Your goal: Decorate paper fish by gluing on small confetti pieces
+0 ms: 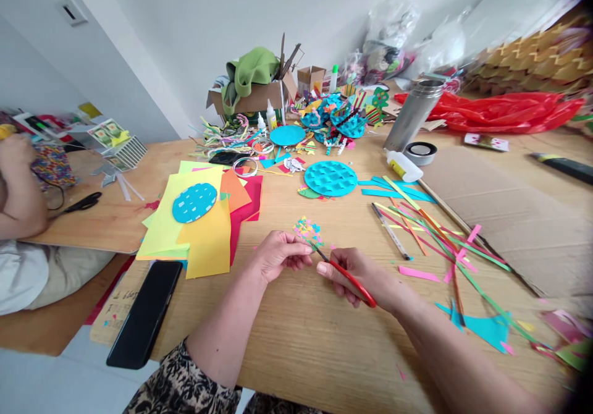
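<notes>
My right hand (354,275) is closed around a pair of red-handled scissors (356,283). The blades point up and left, their tips close to the fingers of my left hand (285,256). Thumb and forefinger of that hand are pinched together; whatever is between them is too small to make out. Just beyond both hands lies a small heap of paper snippets (308,228) in yellow, pink, blue and green. Farther back rests a blue oval paper piece with a raised pattern (330,178). To the right lie several coloured paper strips (428,222) and a pen (391,232).
Coloured paper sheets (208,244) with a dotted blue oval (194,202) lie left, near a black phone (146,312). A metal flask (412,114), a glue bottle (404,165) and cardboard (519,216) stand or lie right. Another person's arm (21,185) shows far left.
</notes>
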Demonstrator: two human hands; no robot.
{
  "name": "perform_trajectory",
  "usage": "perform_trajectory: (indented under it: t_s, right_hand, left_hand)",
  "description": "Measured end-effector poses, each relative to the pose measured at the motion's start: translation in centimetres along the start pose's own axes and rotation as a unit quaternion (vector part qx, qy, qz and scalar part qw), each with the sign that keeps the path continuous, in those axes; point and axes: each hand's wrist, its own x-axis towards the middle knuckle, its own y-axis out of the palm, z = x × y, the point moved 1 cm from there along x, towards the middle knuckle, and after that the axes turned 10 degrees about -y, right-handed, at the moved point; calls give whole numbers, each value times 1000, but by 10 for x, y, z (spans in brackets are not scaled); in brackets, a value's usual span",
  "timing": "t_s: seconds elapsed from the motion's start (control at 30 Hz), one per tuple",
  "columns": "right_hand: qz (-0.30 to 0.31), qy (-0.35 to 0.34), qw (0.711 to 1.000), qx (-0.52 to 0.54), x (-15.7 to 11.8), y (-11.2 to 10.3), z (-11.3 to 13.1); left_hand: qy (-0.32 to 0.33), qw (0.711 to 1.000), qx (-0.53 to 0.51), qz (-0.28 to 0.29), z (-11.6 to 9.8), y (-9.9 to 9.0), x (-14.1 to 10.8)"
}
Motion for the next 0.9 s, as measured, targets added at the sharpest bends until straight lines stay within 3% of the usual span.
perform_trajectory:
  t_s: [0.63,0.9]
  right_hand:
    - [-48,16,999,3,2,-2,0]
    - [-59,-35,995,69,1,1,7]
  left_hand:
    - [17,1000,0,7,-1,1,-2]
    - [62,988,-144,-18,3,7,3]
